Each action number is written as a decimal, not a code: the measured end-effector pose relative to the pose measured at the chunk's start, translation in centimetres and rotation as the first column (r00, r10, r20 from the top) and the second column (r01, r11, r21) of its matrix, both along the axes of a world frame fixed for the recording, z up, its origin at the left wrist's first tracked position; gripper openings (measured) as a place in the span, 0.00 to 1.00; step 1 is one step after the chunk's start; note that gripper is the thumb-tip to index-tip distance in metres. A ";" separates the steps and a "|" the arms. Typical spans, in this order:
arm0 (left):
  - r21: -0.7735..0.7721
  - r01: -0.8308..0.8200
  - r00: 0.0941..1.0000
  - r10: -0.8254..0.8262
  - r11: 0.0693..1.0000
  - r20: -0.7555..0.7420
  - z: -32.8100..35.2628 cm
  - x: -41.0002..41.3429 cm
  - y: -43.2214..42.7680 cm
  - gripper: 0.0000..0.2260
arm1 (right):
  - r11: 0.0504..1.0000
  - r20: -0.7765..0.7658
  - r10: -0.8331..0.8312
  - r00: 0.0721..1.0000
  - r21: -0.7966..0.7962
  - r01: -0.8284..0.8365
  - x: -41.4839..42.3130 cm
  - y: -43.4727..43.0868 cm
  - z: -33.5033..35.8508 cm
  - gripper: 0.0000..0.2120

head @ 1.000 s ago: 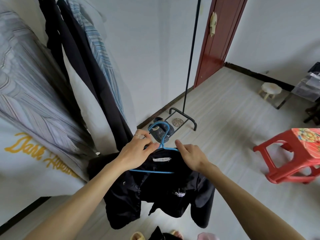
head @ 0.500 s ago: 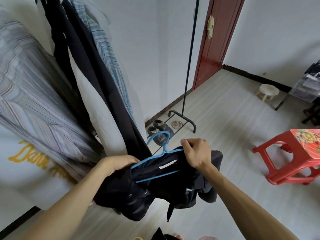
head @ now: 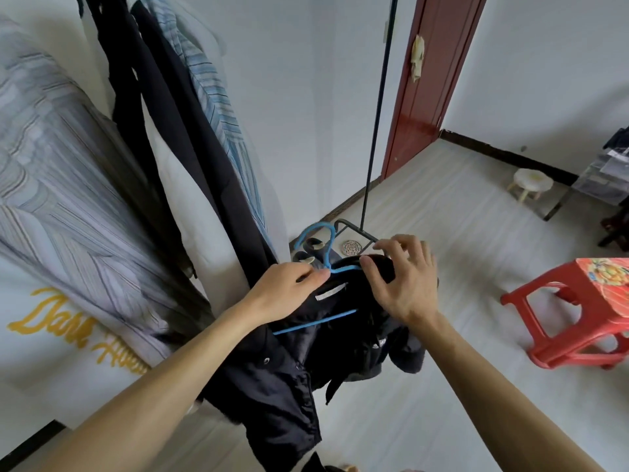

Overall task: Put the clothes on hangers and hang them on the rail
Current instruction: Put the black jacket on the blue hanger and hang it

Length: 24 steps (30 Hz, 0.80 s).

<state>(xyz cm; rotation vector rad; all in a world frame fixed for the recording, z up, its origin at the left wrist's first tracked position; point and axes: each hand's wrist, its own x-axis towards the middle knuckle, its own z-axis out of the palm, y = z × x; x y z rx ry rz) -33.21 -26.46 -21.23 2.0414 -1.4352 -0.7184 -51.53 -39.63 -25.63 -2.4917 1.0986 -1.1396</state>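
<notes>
A black jacket [head: 289, 373] hangs on a blue hanger [head: 321, 248] in front of me, its hook pointing up and away. My left hand [head: 284, 294] grips the hanger's neck and the jacket's collar at the left. My right hand [head: 405, 277] rests on the jacket's right shoulder, thumb against the fabric and fingers spread. The rail's black upright pole [head: 377, 107] rises behind the hanger; the top bar is out of view. Several garments hang at the left: a striped grey shirt [head: 58, 185], a black coat [head: 170, 137], a blue striped shirt [head: 218, 107].
A red plastic stool [head: 575, 311] stands at the right. A small white stool [head: 531, 182] and a clear storage box [head: 609, 172] sit further back. A dark red door [head: 432, 80] is behind the pole. Shoes [head: 309, 250] lie by the rail's base on the pale floor.
My left hand has moved from the jacket's left shoulder up to the hanger's neck. My right hand has loosened from a closed grip to spread fingers on the right shoulder. The jacket hangs lower and straighter.
</notes>
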 end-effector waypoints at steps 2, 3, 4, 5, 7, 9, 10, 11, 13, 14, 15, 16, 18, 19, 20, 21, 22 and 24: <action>-0.016 -0.030 0.999 0.030 0.999 -0.044 0.4 0.3 -0.1 0.25 | 0.988 -0.099 0.059 0.993 -0.137 -0.073 -0.6 -0.4 -0.7 0.16; -0.022 -0.040 0.998 0.039 0.999 -0.057 0.7 0.4 -0.2 0.25 | 0.987 -0.156 0.059 0.986 -0.138 -0.081 -0.7 -0.5 -1.3 0.18; -0.023 -0.039 0.997 0.037 0.999 -0.064 1.0 0.4 -0.4 0.24 | 0.993 -0.194 0.029 0.981 -0.105 -0.050 -0.7 -0.6 -1.5 0.19; -0.022 -0.033 0.997 0.032 0.999 -0.068 1.4 0.4 -0.6 0.24 | 0.998 -0.206 -0.012 0.978 -0.064 -0.001 -0.4 -0.7 -1.5 0.19; -0.022 -0.031 0.996 0.029 0.999 -0.083 2.2 0.3 -1.0 0.23 | 0.999 -0.185 -0.046 0.982 -0.010 0.045 0.4 -0.9 -1.0 0.17; -0.026 -0.042 0.994 0.039 0.999 -0.103 2.7 0.1 -1.5 0.23 | 0.998 -0.197 -0.039 0.980 0.039 0.048 1.4 -1.2 -0.2 0.14; -0.030 -0.063 0.993 0.059 0.998 -0.103 2.8 0.0 -1.8 0.23 | 0.992 -0.195 -0.045 0.980 0.104 0.066 2.0 -1.3 0.3 0.13; -0.037 -0.094 0.991 0.090 0.995 -0.096 2.8 -0.1 -2.0 0.23 | 0.978 -0.157 -0.053 0.986 0.193 0.083 2.5 -1.1 0.9 0.13; -0.056 -0.159 0.984 0.154 0.986 -0.095 2.6 -0.2 -2.5 0.22 | 0.903 -0.011 -0.062 0.998 0.425 0.060 3.2 -0.4 1.8 0.09; -0.059 -0.180 0.979 0.173 0.982 -0.109 2.5 -0.2 -2.6 0.22 | 0.855 0.052 -0.054 0.997 0.518 0.019 3.3 0.0 2.2 0.08; -0.056 -0.187 0.975 0.179 0.981 -0.129 2.3 -0.1 -2.5 0.22 | 0.831 0.093 -0.041 0.995 0.556 -0.017 3.2 0.3 2.4 0.08; -0.055 -0.179 0.974 0.170 0.982 -0.151 2.3 -0.1 -2.4 0.22 | 0.830 0.105 -0.030 0.994 0.556 -0.034 2.9 0.2 2.5 0.09; -0.045 -0.168 0.966 0.156 0.985 -0.205 2.5 0.0 -2.2 0.21 | 0.860 0.070 -0.025 0.997 0.510 -0.014 2.3 -0.6 2.4 0.12; -0.041 -0.186 0.953 0.170 0.982 -0.252 2.6 0.1 -2.2 0.21 | 0.877 0.031 -0.038 0.999 0.480 0.019 1.9 -0.9 2.2 0.13; -0.034 -0.222 0.927 0.200 0.974 -0.317 2.6 0.2 -2.3 0.20 | 0.883 0.014 -0.049 0.999 0.468 0.037 1.7 -0.9 2.0 0.14; -0.022 -0.262 0.892 0.233 0.965 -0.386 2.5 0.3 -2.5 0.20 | 0.876 0.022 -0.033 0.999 0.483 0.019 1.5 -0.6 1.8 0.15; -0.008 -0.292 0.853 0.257 0.956 -0.454 2.5 0.4 -2.8 0.19 | 0.855 0.041 0.036 0.999 0.516 -0.052 1.5 0.3 1.5 0.15; 0.008 -0.326 0.789 0.277 0.945 -0.549 2.3 0.2 -3.3 0.17 | 0.741 0.049 0.274 0.960 0.625 -0.244 1.7 2.8 1.0 0.14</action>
